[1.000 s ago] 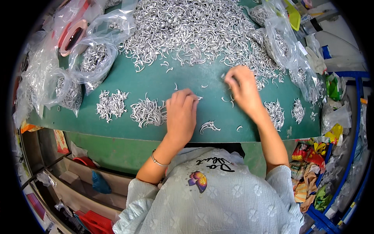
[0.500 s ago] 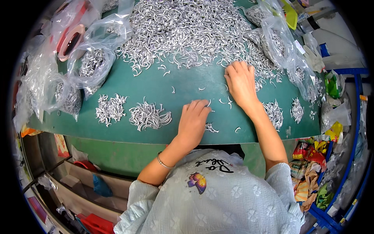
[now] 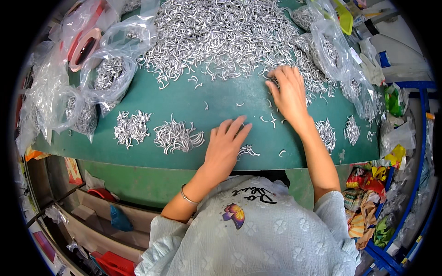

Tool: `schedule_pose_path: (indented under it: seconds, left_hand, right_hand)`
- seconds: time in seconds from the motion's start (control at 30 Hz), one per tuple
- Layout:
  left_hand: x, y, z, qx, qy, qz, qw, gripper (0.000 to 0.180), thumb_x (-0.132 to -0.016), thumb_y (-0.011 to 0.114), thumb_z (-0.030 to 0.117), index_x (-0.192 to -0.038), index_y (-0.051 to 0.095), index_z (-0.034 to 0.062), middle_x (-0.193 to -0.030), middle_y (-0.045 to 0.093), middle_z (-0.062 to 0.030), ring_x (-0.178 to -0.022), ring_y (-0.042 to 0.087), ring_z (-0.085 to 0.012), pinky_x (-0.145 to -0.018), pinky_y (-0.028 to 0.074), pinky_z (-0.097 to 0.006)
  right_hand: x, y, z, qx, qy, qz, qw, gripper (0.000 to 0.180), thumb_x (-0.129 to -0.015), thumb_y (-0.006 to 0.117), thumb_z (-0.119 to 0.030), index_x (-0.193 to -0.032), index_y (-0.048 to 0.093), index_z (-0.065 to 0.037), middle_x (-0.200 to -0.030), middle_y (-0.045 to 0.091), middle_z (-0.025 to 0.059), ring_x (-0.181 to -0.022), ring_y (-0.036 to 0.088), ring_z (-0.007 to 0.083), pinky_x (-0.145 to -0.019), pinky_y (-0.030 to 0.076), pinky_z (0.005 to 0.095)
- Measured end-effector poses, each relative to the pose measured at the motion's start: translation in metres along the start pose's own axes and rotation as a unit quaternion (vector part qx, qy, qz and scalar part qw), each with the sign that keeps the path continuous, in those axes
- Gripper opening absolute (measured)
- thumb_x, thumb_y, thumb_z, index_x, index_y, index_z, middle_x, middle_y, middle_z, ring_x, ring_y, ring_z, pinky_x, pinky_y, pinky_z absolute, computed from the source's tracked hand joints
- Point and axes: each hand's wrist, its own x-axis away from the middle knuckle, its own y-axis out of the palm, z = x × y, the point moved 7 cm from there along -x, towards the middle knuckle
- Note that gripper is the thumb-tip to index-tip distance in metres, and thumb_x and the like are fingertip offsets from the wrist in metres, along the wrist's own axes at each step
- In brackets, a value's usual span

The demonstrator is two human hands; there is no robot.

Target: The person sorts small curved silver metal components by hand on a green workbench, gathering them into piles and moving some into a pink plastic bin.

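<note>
Right, green table [image 3: 216, 99] w/ a big heap of metal hooks [image 3: 216, 32] up top, small sorted piles [image 3: 177, 137] near the front edge. Left hand [image 3: 225, 147] flat, fingers spread, beside a little cluster [image 3: 247, 150]. Right hand [image 3: 289, 94] open, fingertips at the heap's edge. Plastic bags [image 3: 108, 76] at both sides, shelves below.

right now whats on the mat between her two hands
In the head view, only bare green mat and a few stray silver hooks lie between the left hand and right hand.
</note>
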Motion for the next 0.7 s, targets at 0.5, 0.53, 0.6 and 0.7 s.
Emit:
schedule_pose_path:
  seconds: [0.5, 0.53, 0.6, 0.7]
  left_hand:
    - [0.012, -0.004, -0.005, -0.002, -0.025, 0.024, 0.999, 0.027, -0.077, 0.066, -0.003, -0.103, 0.064, 0.0031, -0.109, 0.058, -0.0116, -0.104, 0.054, -0.0324, -0.084, 0.044, -0.040]
    - [0.012, -0.004, -0.006, -0.005, -0.029, 0.024, 0.999, 0.027, -0.077, 0.066, -0.003, -0.103, 0.064, 0.0032, -0.108, 0.058, -0.0117, -0.103, 0.055, -0.0328, -0.084, 0.044, -0.040]
    - [0.014, -0.001, -0.009, 0.022, -0.026, 0.026, 0.999, 0.027, -0.077, 0.067, -0.003, -0.103, 0.064, 0.0024, -0.107, 0.058, -0.0117, -0.103, 0.055, -0.0325, -0.083, 0.046, -0.041]
    - [0.015, -0.001, -0.010, 0.045, -0.019, 0.028, 0.998, 0.026, -0.076, 0.068, -0.002, -0.102, 0.064, 0.0013, -0.105, 0.058, -0.0117, -0.100, 0.055, -0.0320, -0.081, 0.047, -0.041]
  right_hand:
    - [0.020, -0.004, 0.027, -0.037, 0.014, -0.036, 0.999, 0.031, -0.078, 0.074, -0.012, -0.107, 0.062, -0.008, -0.116, 0.057, 0.0080, -0.111, 0.049, 0.0287, -0.094, 0.036, 0.0413]
    - [0.023, 0.001, 0.019, 0.011, 0.018, -0.057, 0.998, 0.033, -0.078, 0.074, -0.013, -0.109, 0.062, -0.009, -0.117, 0.056, 0.0075, -0.112, 0.048, 0.0284, -0.095, 0.035, 0.0423]
    - [0.028, 0.013, 0.015, 0.056, 0.017, -0.012, 0.998, 0.026, -0.079, 0.074, -0.013, -0.103, 0.064, -0.009, -0.117, 0.056, 0.0064, -0.112, 0.048, 0.0278, -0.096, 0.034, 0.0429]
    - [0.028, 0.014, 0.020, -0.067, 0.032, -0.041, 0.996, 0.018, -0.080, 0.073, -0.012, -0.096, 0.067, -0.008, -0.115, 0.058, 0.0063, -0.112, 0.049, 0.0264, -0.095, 0.033, 0.0417]
